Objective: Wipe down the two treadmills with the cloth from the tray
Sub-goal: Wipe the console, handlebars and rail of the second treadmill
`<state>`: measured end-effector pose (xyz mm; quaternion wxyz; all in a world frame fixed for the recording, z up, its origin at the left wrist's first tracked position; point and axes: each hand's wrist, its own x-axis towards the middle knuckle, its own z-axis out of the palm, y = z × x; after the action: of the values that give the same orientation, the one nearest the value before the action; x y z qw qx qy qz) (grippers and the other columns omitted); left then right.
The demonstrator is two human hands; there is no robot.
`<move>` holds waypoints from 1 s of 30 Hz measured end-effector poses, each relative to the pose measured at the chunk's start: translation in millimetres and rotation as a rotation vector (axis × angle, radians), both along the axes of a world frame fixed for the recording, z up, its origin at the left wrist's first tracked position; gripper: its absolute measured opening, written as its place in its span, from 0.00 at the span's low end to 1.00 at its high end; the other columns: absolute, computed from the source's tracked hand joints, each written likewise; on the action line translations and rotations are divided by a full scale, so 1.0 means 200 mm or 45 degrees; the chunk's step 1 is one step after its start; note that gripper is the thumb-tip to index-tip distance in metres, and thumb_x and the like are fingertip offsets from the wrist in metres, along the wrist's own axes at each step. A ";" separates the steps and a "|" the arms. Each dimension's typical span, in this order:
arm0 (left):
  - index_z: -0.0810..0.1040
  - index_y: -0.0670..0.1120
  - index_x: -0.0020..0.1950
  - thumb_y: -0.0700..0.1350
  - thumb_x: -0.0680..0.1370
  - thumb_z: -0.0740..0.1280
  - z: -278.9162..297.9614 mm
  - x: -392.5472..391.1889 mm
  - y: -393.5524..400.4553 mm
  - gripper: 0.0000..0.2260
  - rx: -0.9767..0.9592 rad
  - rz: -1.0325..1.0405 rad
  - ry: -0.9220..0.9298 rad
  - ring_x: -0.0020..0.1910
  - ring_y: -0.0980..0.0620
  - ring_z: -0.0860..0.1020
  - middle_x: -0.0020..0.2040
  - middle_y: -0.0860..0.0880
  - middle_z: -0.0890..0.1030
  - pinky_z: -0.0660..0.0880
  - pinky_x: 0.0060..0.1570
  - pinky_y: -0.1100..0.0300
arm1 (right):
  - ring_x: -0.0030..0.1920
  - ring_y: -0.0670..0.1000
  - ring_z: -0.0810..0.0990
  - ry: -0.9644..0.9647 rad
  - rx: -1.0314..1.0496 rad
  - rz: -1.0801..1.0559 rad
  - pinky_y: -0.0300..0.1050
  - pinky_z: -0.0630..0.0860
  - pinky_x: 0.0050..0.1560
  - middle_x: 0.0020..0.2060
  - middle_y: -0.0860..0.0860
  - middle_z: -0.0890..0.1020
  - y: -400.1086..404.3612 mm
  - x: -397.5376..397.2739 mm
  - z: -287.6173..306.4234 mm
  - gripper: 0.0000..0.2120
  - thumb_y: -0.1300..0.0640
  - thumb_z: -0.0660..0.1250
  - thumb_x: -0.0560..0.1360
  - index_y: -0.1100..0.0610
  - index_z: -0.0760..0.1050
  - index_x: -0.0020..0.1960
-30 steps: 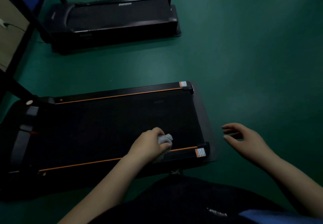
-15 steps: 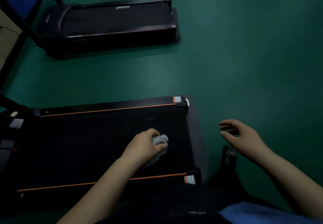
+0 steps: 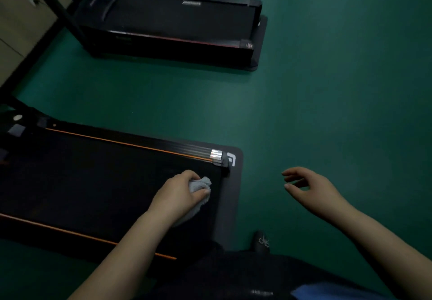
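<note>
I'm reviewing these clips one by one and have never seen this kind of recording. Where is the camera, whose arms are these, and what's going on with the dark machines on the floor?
There is no robot here. The camera sits on a person's head and looks down, so the two bare arms are that person's own. The left hand grips a crumpled grey cloth against the black belt of the near treadmill, close to its end by the orange side stripe. The right hand holds nothing; it hovers with loosely curled fingers over the green floor. A second treadmill stands farther away, untouched by either hand. The dark shape at the bottom edge is the person's clothing.
</note>
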<state>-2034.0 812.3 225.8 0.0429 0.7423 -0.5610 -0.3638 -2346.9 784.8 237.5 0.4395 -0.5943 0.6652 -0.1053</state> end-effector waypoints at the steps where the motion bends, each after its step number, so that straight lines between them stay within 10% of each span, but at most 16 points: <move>1: 0.75 0.57 0.55 0.61 0.71 0.69 0.01 -0.04 -0.04 0.16 -0.011 0.021 0.008 0.50 0.56 0.77 0.50 0.57 0.79 0.77 0.52 0.54 | 0.48 0.42 0.80 -0.008 -0.009 0.003 0.41 0.74 0.51 0.48 0.42 0.81 -0.05 -0.04 0.01 0.10 0.56 0.70 0.74 0.45 0.76 0.53; 30: 0.75 0.56 0.56 0.60 0.71 0.69 0.03 0.19 -2.06 0.16 -0.127 0.337 -0.016 0.51 0.54 0.76 0.53 0.55 0.77 0.74 0.51 0.57 | 0.47 0.43 0.80 -0.005 -0.100 0.347 0.44 0.76 0.51 0.47 0.42 0.81 -2.46 0.29 0.10 0.10 0.55 0.70 0.73 0.43 0.76 0.51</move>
<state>-1995.3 399.4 231.4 0.1237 0.8091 -0.4758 -0.3220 -2288.7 293.1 256.7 0.4274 -0.6957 0.5729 -0.0719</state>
